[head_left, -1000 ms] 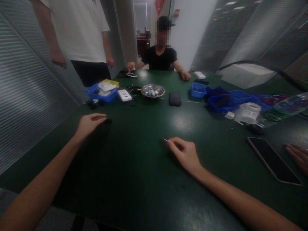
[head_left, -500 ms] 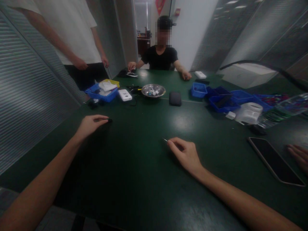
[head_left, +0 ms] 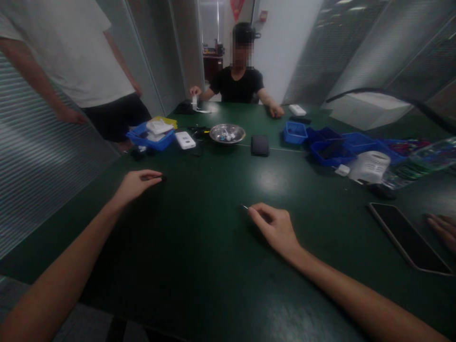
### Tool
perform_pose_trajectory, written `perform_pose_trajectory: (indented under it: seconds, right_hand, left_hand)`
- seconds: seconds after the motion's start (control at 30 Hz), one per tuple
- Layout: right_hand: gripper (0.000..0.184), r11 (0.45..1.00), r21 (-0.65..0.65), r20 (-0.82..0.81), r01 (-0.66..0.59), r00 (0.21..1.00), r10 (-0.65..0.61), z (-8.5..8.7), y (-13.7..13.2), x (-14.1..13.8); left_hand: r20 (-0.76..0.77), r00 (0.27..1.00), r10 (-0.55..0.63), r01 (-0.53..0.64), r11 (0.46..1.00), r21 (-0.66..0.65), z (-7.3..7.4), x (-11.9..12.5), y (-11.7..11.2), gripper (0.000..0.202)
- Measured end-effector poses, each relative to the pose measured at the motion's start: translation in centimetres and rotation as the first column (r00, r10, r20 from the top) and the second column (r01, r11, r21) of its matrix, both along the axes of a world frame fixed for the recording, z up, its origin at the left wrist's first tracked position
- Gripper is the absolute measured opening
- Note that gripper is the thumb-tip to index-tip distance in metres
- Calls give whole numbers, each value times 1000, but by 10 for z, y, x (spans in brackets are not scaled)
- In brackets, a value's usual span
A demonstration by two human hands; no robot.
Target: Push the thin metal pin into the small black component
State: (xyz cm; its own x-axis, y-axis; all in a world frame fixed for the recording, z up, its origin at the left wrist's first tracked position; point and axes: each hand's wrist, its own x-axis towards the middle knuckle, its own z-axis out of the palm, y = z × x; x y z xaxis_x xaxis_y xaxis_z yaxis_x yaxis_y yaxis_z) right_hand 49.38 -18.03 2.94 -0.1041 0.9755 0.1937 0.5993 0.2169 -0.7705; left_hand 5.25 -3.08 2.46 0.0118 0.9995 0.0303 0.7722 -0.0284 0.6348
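My left hand (head_left: 137,184) rests over the left part of the dark green table (head_left: 199,266), thumb and fingers pinched on a small black object (head_left: 163,178) whose kind I cannot make out. Right of the middle, my right hand (head_left: 272,223) holds a thin, short metal pin (head_left: 244,206) between thumb and forefinger, its tip pointing left. The two hands are well apart. Beyond them stands a round metal dish (head_left: 228,134) with small white and blue pieces in it. A black square pad (head_left: 260,145) lies beside the dish.
Blue baskets (head_left: 295,133) and a white device (head_left: 370,166) stand at the right, near a phone (head_left: 409,237) and another person's hand (head_left: 441,228). At the left are a filled blue basket (head_left: 153,137) and a white power bank (head_left: 185,140). One person sits opposite; another stands left.
The standing person has shifted left. The person opposite has lifted a white strip in one hand. Both my hands have stayed almost still.
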Motion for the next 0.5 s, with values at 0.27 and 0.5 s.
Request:
perform_pose_trajectory:
  seconds: [0.27, 0.5]
  right_hand:
    - [32, 993, 9, 82, -119, 990, 118, -5, -1, 0]
    - [22, 964, 21, 240, -266, 937, 254, -9, -4, -4]
  left_hand:
    - [38, 946, -322, 324, 936, -138, 0, 65, -31, 41]
    - [188, 725, -662, 672, 740, 15, -5, 164, -92, 21]
